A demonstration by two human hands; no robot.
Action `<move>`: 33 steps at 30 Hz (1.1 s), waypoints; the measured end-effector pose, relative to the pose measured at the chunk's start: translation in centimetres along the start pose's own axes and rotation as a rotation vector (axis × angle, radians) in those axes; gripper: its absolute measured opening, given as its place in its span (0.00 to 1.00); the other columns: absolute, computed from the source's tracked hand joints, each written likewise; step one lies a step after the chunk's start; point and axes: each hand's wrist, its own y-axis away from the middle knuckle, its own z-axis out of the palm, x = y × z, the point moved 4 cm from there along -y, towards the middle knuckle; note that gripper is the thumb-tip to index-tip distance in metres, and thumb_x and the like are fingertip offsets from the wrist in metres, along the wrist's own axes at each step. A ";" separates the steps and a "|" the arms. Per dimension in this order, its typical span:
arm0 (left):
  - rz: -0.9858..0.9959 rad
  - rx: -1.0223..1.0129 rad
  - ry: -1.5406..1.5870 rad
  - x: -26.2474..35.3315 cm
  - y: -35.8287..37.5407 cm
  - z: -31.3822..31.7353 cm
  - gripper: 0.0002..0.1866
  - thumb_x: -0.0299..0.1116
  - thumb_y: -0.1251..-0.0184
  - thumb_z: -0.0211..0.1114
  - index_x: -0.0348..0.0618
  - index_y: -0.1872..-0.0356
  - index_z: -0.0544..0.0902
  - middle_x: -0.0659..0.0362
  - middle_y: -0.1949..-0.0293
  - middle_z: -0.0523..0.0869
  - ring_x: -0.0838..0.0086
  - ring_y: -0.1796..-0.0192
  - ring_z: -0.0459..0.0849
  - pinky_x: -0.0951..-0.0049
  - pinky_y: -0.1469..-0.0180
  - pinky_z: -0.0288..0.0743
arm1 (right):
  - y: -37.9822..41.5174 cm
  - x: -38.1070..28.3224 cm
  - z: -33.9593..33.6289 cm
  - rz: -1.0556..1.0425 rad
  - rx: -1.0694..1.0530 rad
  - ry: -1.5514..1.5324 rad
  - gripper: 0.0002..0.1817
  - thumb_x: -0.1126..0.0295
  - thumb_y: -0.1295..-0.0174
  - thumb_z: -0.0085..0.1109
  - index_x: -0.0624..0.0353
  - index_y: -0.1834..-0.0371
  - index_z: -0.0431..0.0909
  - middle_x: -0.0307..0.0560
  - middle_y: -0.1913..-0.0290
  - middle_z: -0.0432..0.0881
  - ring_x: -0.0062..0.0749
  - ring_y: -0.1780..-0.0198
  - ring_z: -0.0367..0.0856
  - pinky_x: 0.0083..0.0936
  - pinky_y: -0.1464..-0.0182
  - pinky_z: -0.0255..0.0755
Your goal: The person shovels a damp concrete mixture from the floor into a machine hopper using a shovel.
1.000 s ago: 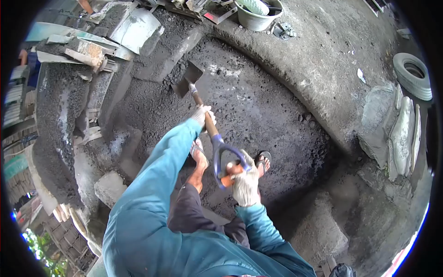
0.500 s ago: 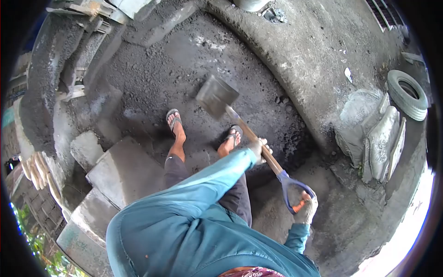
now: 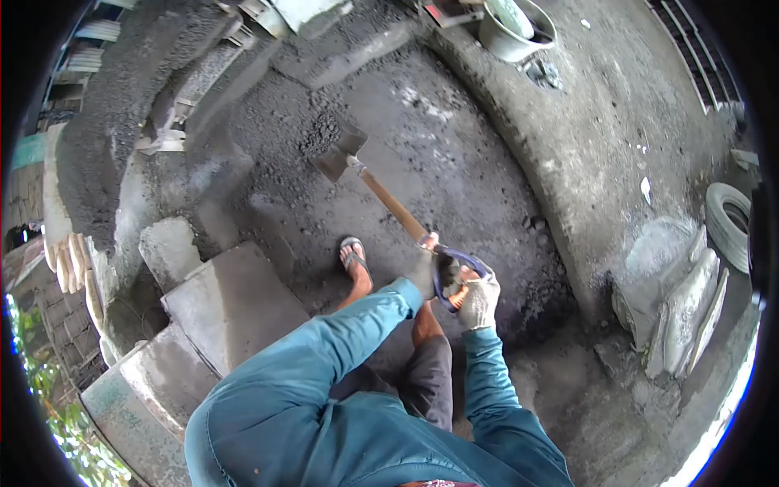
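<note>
Head view: one shovel (image 3: 391,201), long axis slanting across the floor (image 3: 454,178), blade pointing forward and left towards the floor's far left corner, handle end back towards the wearer. Blade meets loose gravel (image 3: 322,135) at its leading edge.

Left hand (image 3: 423,269), gloved: closed around the shaft just ahead of the loop handle. Right hand (image 3: 479,299), gloved: clenched on the orange grip of that loop.

Surroundings: ledge (image 3: 560,154) along the floor's right edge; tub (image 3: 505,42) on the ledge, near its far end; tyre (image 3: 727,227) at far right; slab (image 3: 235,304) by the floor's near left corner; sandalled foot (image 3: 355,258) on the floor, left of the hands.
</note>
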 end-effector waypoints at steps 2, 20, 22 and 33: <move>0.014 0.099 -0.084 7.6 4.1 1.3 0.26 0.64 0.26 0.53 0.50 0.63 0.80 0.56 0.69 0.85 0.65 0.68 0.85 0.64 0.62 0.81 | 2.4 -2.4 8.1 0.122 -0.200 -0.121 0.11 0.72 0.34 0.59 0.69 0.54 0.81 0.48 0.71 0.83 0.31 0.77 0.80 0.27 0.72 0.77; 0.079 0.596 -0.850 25.4 6.2 -21.8 0.28 0.62 0.26 0.56 0.47 0.45 0.76 0.53 0.61 0.88 0.58 0.62 0.88 0.55 0.59 0.83 | -9.1 28.4 17.4 0.355 -0.401 -0.267 0.10 0.75 0.33 0.59 0.59 0.51 0.75 0.44 0.63 0.80 0.39 0.62 0.82 0.35 0.59 0.79; 0.085 0.564 -0.703 24.6 3.0 -21.7 0.30 0.62 0.25 0.54 0.45 0.41 0.75 0.52 0.60 0.88 0.56 0.59 0.89 0.52 0.56 0.83 | -7.3 28.9 14.8 0.305 -0.372 -0.204 0.15 0.73 0.34 0.63 0.58 0.45 0.75 0.42 0.61 0.81 0.36 0.61 0.82 0.33 0.59 0.79; 0.253 0.355 -0.222 18.6 -11.2 -22.6 0.07 0.36 0.27 0.54 0.57 0.69 0.71 0.66 0.76 0.72 0.70 0.78 0.71 0.61 0.75 0.69 | 5.2 21.4 -0.1 0.344 0.358 -0.156 0.04 0.76 0.40 0.65 0.61 0.65 0.80 0.39 0.75 0.78 0.26 0.82 0.74 0.25 0.80 0.70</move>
